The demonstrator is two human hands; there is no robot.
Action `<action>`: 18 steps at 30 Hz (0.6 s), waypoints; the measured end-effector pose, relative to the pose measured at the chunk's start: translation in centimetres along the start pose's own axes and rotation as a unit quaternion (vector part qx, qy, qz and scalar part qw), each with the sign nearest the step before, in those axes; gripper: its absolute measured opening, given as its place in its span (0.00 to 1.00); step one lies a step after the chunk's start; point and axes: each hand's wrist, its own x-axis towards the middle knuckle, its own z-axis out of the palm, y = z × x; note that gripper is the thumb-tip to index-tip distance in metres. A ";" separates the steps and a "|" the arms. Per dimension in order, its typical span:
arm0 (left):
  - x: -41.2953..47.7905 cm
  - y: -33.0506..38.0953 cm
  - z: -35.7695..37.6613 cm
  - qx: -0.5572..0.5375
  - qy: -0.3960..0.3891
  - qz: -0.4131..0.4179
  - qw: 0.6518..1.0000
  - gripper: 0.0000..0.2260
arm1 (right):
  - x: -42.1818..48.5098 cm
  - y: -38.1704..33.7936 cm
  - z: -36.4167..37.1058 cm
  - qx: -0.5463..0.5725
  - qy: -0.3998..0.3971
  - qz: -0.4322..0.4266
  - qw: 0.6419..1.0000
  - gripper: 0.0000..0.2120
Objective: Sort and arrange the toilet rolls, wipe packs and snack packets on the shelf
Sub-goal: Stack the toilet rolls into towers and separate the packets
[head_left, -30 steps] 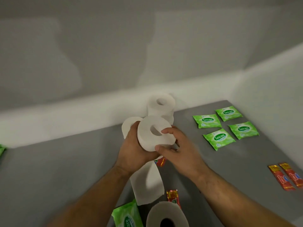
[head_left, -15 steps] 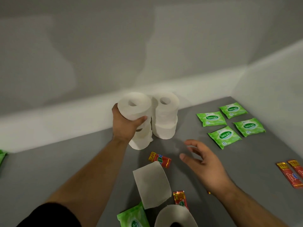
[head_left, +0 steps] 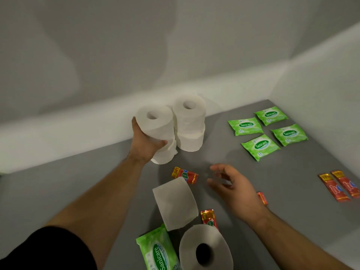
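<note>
My left hand (head_left: 145, 142) grips a white toilet roll (head_left: 155, 121) set on top of another roll (head_left: 164, 155), right beside a stack of two rolls (head_left: 190, 123) near the back wall. My right hand (head_left: 233, 186) hovers over the grey shelf (head_left: 78, 182) with fingers relaxed, holding nothing. A roll lying on its side (head_left: 175, 203) and a roll with its core facing me (head_left: 205, 248) sit in front. Several green wipe packs (head_left: 261, 146) lie in a grid at the right. Red snack packets (head_left: 185, 175) lie loose near the rolls.
Two red snack packets (head_left: 339, 187) lie side by side at the far right edge. Another green wipe pack (head_left: 157, 250) lies at the bottom, a packet (head_left: 209, 219) beside the near roll, and one (head_left: 262, 198) behind my right wrist. White walls close the shelf at back and right.
My left hand carried the roll back and set it on the lower roll beside the stack. My right hand let go of it and drew back over the shelf.
</note>
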 end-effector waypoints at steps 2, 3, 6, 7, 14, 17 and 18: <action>-1.7 -0.2 -0.2 0.000 -0.032 -0.015 0.999 0.58 | -0.2 0.0 0.0 -0.002 -0.003 0.000 1.000 0.16; -2.8 -0.2 -0.3 -0.004 -0.045 -0.028 0.999 0.61 | -0.4 0.0 0.0 -0.002 -0.005 0.002 1.000 0.16; -6.4 0.1 -0.1 -0.011 -0.080 -0.060 0.995 0.60 | -0.8 0.2 0.0 0.006 -0.013 0.012 1.000 0.15; -7.7 0.2 -0.1 -0.010 -0.086 -0.066 0.994 0.58 | -0.9 0.2 0.0 0.007 -0.013 0.014 1.000 0.14; -15.6 -2.5 -0.9 -0.061 -0.154 -0.083 0.983 0.55 | -2.0 1.6 -0.5 0.018 -0.003 0.027 0.999 0.12; -17.9 -3.1 -1.0 -0.064 -0.171 -0.100 0.978 0.53 | -2.5 1.8 -0.9 0.012 -0.004 0.029 0.999 0.11; -18.3 -3.4 -1.1 -0.059 -0.182 -0.099 0.977 0.52 | -2.7 1.8 -0.9 0.009 -0.002 0.030 1.000 0.11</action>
